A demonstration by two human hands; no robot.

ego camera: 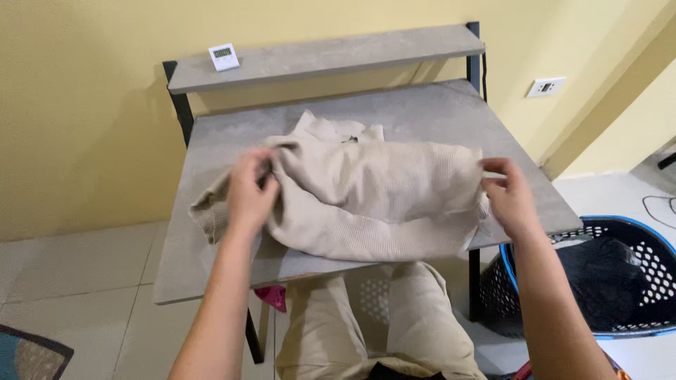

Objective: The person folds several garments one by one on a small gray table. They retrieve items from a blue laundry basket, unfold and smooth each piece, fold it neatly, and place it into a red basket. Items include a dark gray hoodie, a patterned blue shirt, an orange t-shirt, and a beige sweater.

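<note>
So I've got this beige ribbed sweater (366, 200) spread across the middle of the grey tabletop (436, 105), collar pointing toward 12 o'clock. My left hand (248, 193) is clamped on the fabric at the 9 o'clock side, fingers curled into a bunched-up bit near the shoulder, with a sleeve (205, 214) trailing off past it toward the tabletop edge. My right hand (508, 197) is pinching the opposite edge of the sweater at 3 o'clock, thumb and fingers closed on the cloth.

Looks to me like I'm mid-fold here, holding both sides. I'd guess the next bit needs both grips kept firm and level so the knit doesn't slump or twist, and that loose sleeve at 9 o'clock probably wants tucking in.

Other stuff around: a shelf (394, 49) at 12 o'clock with a little white timer (224, 57) on it, and a black basket (620, 281) with a blue rim and dark clothes inside, on the floor at about 4 o'clock.
</note>
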